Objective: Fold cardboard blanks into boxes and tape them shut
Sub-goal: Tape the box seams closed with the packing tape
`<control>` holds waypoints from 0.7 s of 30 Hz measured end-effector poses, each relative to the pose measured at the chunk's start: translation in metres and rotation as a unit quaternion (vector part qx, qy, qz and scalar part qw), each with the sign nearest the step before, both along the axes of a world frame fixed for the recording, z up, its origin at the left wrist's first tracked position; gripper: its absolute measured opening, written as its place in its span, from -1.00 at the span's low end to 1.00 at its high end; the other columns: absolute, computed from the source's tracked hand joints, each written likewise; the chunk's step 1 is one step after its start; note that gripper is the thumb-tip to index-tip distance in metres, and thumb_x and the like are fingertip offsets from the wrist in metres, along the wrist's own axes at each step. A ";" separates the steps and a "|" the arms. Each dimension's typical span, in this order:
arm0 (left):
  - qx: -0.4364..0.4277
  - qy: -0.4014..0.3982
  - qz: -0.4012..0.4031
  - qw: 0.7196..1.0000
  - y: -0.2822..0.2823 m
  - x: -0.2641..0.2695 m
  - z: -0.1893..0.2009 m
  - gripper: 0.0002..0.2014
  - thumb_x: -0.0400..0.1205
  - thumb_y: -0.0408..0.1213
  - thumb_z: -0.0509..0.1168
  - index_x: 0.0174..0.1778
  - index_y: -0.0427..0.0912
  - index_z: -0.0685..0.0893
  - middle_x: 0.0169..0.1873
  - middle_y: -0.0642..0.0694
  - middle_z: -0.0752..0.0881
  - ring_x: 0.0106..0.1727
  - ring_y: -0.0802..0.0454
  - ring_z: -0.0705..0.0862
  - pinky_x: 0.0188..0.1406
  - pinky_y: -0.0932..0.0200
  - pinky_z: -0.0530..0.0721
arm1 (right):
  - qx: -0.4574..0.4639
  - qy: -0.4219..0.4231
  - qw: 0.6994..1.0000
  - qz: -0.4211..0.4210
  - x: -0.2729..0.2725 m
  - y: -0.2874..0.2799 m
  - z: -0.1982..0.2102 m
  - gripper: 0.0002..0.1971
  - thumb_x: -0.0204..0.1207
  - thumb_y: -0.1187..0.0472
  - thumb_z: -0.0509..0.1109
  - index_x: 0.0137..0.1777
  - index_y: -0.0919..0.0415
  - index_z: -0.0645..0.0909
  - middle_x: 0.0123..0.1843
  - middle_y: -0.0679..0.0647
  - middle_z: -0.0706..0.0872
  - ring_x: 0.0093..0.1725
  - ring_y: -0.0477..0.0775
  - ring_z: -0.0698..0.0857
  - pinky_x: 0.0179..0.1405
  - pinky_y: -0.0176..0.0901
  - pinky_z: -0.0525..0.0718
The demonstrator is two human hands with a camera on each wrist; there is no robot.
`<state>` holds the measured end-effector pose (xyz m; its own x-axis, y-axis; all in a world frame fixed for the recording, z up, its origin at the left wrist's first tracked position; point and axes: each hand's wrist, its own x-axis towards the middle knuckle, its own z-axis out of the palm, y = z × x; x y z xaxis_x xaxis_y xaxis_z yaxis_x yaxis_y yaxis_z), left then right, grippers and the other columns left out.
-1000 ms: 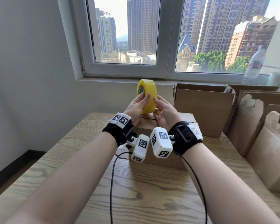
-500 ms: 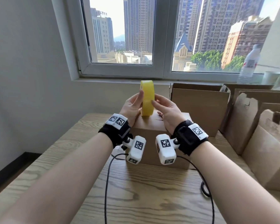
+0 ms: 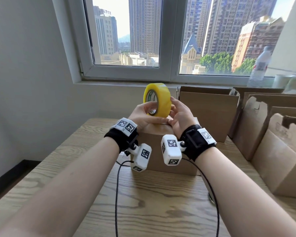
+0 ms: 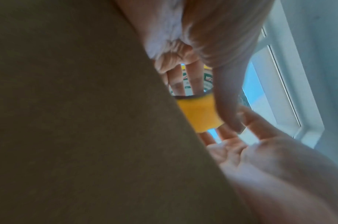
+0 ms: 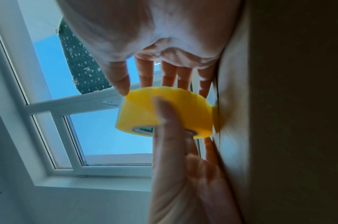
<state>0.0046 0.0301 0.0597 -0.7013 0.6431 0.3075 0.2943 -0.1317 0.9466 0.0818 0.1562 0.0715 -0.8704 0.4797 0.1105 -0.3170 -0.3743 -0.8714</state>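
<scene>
A yellow tape roll point(image 3: 157, 99) stands on edge above the shut top of a brown cardboard box point(image 3: 161, 151) on the table. My left hand point(image 3: 149, 109) grips the roll, with fingers through its core point(image 4: 183, 78) and the thumb point(image 5: 167, 121) across the yellow outer face. My right hand point(image 3: 174, 106) pinches the roll from the right: its thumb point(image 5: 119, 82) touches the outer rim and its fingers lie behind the roll. The box wall point(image 4: 78, 121) fills much of both wrist views. No loose tape end shows.
Several open cardboard boxes point(image 3: 208, 108) stand in a row to the right, some close by point(image 3: 280, 159). A water bottle point(image 3: 261, 65) is on the window sill. Black cables point(image 3: 116, 194) trail over the wooden table point(image 3: 143, 211) in front of the box.
The roll has turned from edge-on so its core opening now faces left toward me. My left fingers have slipped into the core. Both hands stay over the box.
</scene>
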 end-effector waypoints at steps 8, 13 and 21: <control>0.105 -0.084 0.024 0.991 0.000 -0.001 0.002 -0.52 0.44 -0.21 0.50 0.28 -0.27 0.68 0.05 -0.30 0.79 -0.02 -0.12 0.73 0.18 -0.10 0.62 | 0.060 0.024 0.997 0.050 0.005 0.003 -0.005 -0.64 0.53 0.37 0.44 0.32 0.20 0.69 0.12 0.13 0.80 0.12 0.04 0.75 0.24 -0.10 0.55; 0.106 -0.069 0.016 0.992 0.003 -0.003 0.000 -0.27 0.24 0.11 0.64 0.28 -0.16 0.72 0.06 -0.35 0.80 0.05 -0.23 0.75 0.18 -0.20 0.66 | 0.131 0.044 0.990 0.027 0.008 -0.001 -0.006 -0.57 0.41 0.64 0.42 0.26 0.36 0.67 -0.16 0.05 0.86 -0.17 -0.11 0.81 -0.19 -0.40 0.67; 0.070 -0.019 0.023 0.997 0.000 -0.008 -0.003 -0.63 0.39 -0.27 0.62 0.10 -0.10 0.76 0.09 -0.13 0.81 0.11 0.01 0.75 0.13 0.11 0.64 | -0.062 0.041 0.997 0.023 0.003 0.009 -0.005 -0.80 0.52 0.33 0.47 0.12 0.21 0.65 -0.13 0.06 0.83 -0.13 0.03 0.77 0.07 -0.15 0.64</control>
